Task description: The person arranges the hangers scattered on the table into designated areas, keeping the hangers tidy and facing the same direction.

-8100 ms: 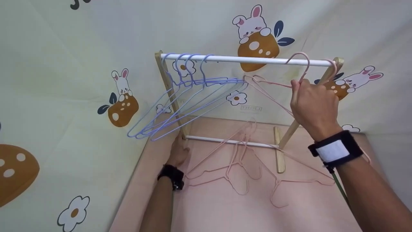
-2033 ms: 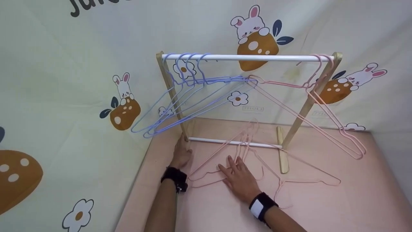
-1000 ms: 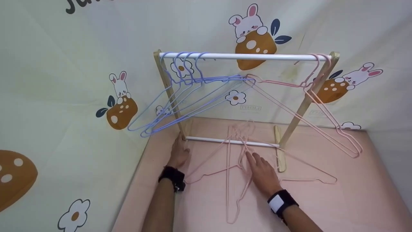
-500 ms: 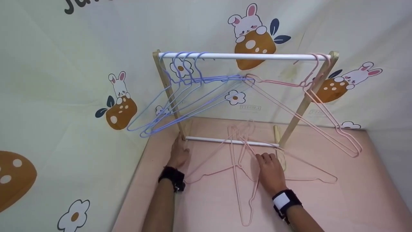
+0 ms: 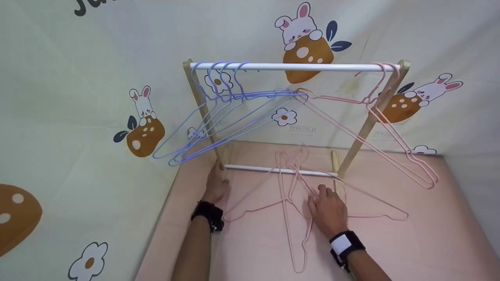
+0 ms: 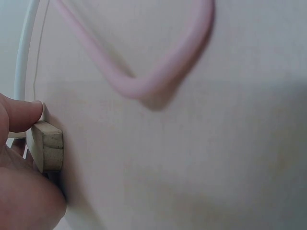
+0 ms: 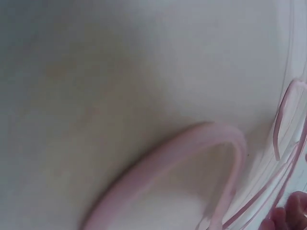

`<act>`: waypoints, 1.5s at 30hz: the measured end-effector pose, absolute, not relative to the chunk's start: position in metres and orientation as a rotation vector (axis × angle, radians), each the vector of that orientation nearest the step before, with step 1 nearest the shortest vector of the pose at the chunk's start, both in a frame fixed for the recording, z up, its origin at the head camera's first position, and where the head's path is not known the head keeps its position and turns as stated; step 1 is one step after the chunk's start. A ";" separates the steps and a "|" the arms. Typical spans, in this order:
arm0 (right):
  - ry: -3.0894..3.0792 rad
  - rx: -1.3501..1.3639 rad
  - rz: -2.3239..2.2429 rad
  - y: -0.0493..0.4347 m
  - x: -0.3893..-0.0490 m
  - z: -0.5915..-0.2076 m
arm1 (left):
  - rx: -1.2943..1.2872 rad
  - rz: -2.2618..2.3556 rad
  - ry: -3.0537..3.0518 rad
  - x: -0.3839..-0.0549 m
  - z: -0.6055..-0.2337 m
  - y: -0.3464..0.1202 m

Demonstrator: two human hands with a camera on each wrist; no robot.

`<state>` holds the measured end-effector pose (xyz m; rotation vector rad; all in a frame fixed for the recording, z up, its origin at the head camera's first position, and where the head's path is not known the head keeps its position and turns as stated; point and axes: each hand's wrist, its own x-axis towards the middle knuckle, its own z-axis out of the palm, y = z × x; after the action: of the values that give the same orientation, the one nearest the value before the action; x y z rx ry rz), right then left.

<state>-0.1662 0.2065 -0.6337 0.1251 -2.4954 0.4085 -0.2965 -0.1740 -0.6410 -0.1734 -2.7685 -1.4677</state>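
My left hand (image 5: 216,185) grips the left wooden foot (image 6: 50,146) of a clothes rack, its thumb over the wood in the left wrist view. Low in the middle of the head view, my right hand (image 5: 329,210) has its fingers curled at the neck of a pink clothes hanger (image 5: 288,234), whose hook is hidden. That hanger lies with one end pointing towards me. Under and beside it other pink hangers (image 5: 377,216) overlap on the pink surface. In the right wrist view, a pink hanger part (image 7: 158,163) curves close to the lens, with my fingers (image 7: 292,213) at the lower right corner.
The rack's white top rail (image 5: 312,67) carries several blue hangers (image 5: 234,117) at the left and two pink hangers (image 5: 363,134) at the right. A lower white rail (image 5: 254,169) crosses above the surface. A printed rabbit-pattern cloth (image 5: 70,97) hangs behind and at the left.
A second pink hanger has been hung at the right end of the rail. My right hand has since come down to the loose hangers and turned one. My left hand keeps its place.
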 end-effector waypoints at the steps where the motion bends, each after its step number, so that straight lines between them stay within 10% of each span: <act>1: -2.508 0.113 0.414 0.205 -0.165 -0.634 | -0.178 -1.459 -2.765 -0.297 -0.643 -0.174; 45: -2.301 -0.282 1.569 0.203 -0.143 -0.530 | -0.111 -1.516 -2.781 -0.300 -0.649 -0.176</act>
<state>-0.1434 0.2034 -0.5300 -0.2820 -2.3007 1.5686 -0.2999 -0.1758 -0.6485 -0.1109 -2.7813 -1.5164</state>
